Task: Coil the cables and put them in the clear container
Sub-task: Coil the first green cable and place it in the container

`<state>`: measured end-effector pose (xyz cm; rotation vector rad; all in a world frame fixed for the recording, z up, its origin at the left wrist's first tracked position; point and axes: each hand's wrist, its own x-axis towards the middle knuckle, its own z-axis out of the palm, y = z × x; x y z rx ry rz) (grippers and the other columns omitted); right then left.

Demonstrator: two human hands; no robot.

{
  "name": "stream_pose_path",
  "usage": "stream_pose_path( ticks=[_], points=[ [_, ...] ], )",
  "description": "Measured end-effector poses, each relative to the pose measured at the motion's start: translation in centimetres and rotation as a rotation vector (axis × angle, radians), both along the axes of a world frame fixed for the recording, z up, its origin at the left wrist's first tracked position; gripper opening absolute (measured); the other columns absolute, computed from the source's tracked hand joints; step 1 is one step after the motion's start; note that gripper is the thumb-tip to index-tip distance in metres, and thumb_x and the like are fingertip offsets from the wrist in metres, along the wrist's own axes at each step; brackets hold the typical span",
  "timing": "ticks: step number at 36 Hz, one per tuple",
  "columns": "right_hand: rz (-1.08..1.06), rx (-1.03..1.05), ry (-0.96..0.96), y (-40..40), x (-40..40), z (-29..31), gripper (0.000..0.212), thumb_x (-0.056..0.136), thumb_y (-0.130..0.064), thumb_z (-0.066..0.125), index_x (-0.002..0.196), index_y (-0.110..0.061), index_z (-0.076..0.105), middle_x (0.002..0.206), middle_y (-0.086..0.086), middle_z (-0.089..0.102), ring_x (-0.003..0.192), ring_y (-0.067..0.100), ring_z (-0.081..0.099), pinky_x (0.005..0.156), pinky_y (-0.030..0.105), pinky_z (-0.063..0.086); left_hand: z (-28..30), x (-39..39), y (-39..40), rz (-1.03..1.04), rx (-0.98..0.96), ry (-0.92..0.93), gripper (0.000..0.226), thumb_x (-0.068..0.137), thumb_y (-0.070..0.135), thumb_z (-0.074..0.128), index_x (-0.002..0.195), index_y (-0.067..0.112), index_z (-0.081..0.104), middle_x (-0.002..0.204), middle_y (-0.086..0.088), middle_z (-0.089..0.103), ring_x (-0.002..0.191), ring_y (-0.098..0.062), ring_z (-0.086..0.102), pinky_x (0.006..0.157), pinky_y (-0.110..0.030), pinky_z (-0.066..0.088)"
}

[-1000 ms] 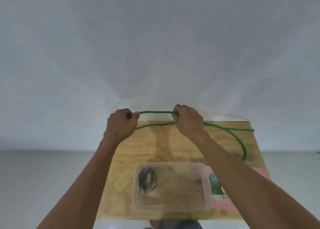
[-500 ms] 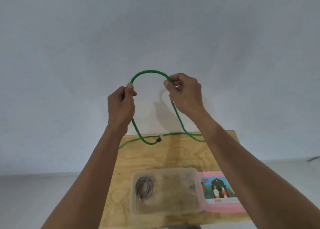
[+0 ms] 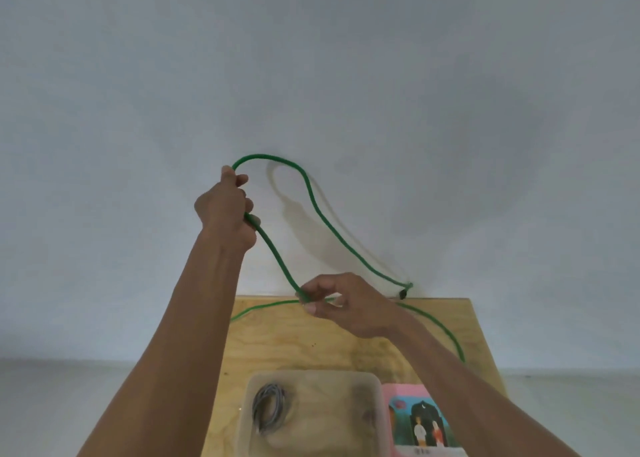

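From the head camera we look down along two bare forearms toward a plywood table (image 3: 277,346) set against a pale wall (image 3: 311,58). Our left hand (image 3: 225,211) is raised in front of the wall, well above the table, its fingers curled round a green cable (image 3: 320,211); the cable leaves the top of the fist, arches over to the right in a tall loop, and runs down along the wall to a dark connector (image 3: 402,293) hanging just above the table's far edge. A second strand drops from the bottom of the same fist, slanting down and to the right to our right hand (image 3: 341,306), which is low over the far side of the table and pinches that strand between thumb and fingertips, the other fingers loosely bent. More of the green cable lies on the wood, passing behind the right hand, one part trailing off the left edge of the table and another curving along the right side toward the near edge. Nearer to us a clear container (image 3: 375,408) stands on the table, and a coiled grey cable (image 3: 268,408) rests inside it by the left wall. A pink picture book (image 3: 420,422) lies just beside the container's right wall, partly covered by our right forearm
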<state>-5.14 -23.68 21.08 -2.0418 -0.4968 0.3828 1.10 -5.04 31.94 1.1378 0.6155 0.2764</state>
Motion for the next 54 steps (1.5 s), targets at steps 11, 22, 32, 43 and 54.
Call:
stream_pose_path(
  ticks=[11, 22, 32, 43, 54],
  points=[
    [-0.102, 0.241, -0.103, -0.4, 1.7, 4.0, 0.012, 0.087, -0.017, 0.074, 0.098, -0.017, 0.076, 0.086, -0.001, 0.076, 0.079, 0.010, 0.070, 0.078, 0.026, 0.058, -1.0, -3.2, -1.0, -0.331, 0.251, 0.045, 0.061, 0.095, 0.062, 0.046, 0.117, 0.009, 0.064, 0.103, -0.009, 0.073, 0.095, -0.024, 0.070, 0.082, -0.041, 0.056],
    [-0.187, 0.384, -0.215, 3.6, 1.7, 5.6, 0.012, 0.087, -0.016, 0.073, 0.099, -0.016, 0.075, 0.083, -0.005, 0.076, 0.076, 0.005, 0.072, 0.076, 0.019, 0.057, -3.1, -8.2, -2.8, -0.208, 0.453, -0.200, 0.032, 0.102, 0.032, 0.052, 0.097, 0.011, 0.076, 0.094, -0.006, 0.078, 0.097, -0.020, 0.073, 0.094, -0.039, 0.055],
    [-0.083, 0.407, -0.193, 6.7, 0.4, 5.0, 0.022, 0.085, -0.011, 0.074, 0.107, -0.016, 0.073, 0.096, -0.008, 0.075, 0.080, 0.009, 0.071, 0.070, 0.028, 0.060, -0.7, -8.8, 0.1, -0.034, 0.093, -0.167, 0.034, 0.104, 0.027, 0.049, 0.099, 0.001, 0.071, 0.087, -0.012, 0.074, 0.085, -0.024, 0.073, 0.076, -0.032, 0.058],
    [-0.145, 0.404, -0.269, 9.1, -0.2, 6.0, 0.018, 0.086, -0.030, 0.074, 0.100, -0.019, 0.074, 0.097, -0.013, 0.073, 0.089, -0.004, 0.066, 0.069, 0.012, 0.053, 0.2, -10.6, 3.4, 0.098, 0.098, -0.079, 0.035, 0.107, 0.029, 0.043, 0.098, 0.004, 0.065, 0.058, 0.002, 0.043, 0.042, -0.009, 0.038, 0.051, -0.026, 0.042],
    [0.220, 0.442, -0.297, 8.6, 6.8, 9.9, 0.050, 0.091, 0.010, 0.044, 0.131, -0.016, 0.060, 0.122, 0.003, 0.067, 0.103, 0.000, 0.061, 0.093, 0.033, 0.044, 3.1, -10.8, 0.0, -0.465, 0.071, -0.233, 0.034, 0.105, 0.020, 0.045, 0.095, -0.003, 0.070, 0.058, 0.002, 0.030, 0.047, -0.010, 0.022, 0.047, -0.025, 0.019]
  ],
)
